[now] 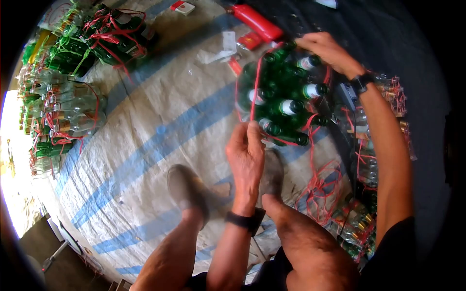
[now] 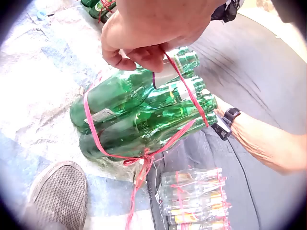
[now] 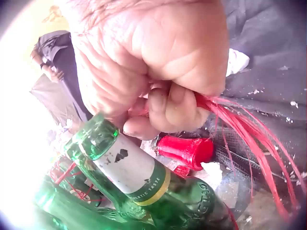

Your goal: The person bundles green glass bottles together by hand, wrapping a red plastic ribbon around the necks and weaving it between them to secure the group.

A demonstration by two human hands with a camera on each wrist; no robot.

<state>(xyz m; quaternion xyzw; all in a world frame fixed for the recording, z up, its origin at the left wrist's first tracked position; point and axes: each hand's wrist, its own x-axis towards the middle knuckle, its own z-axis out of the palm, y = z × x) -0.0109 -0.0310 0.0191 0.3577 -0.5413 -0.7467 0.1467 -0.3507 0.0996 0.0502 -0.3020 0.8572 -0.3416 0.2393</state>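
L hand (image 1: 246, 150) fingers pinch red string (image 1: 257, 82) at near side of grn bottles (image 1: 279, 85) on floor sheet (image 1: 194, 87), R hand (image 1: 330, 51) fingers curled round string, far side, prob. so tension keeps btls tight tog.

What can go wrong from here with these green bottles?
The red string pinched by the left hand might slip off the bottle necks it crosses. The green bottles stand glass against glass; a hard pull might chip one. The loose string loops lie near the right shoe and might catch it.
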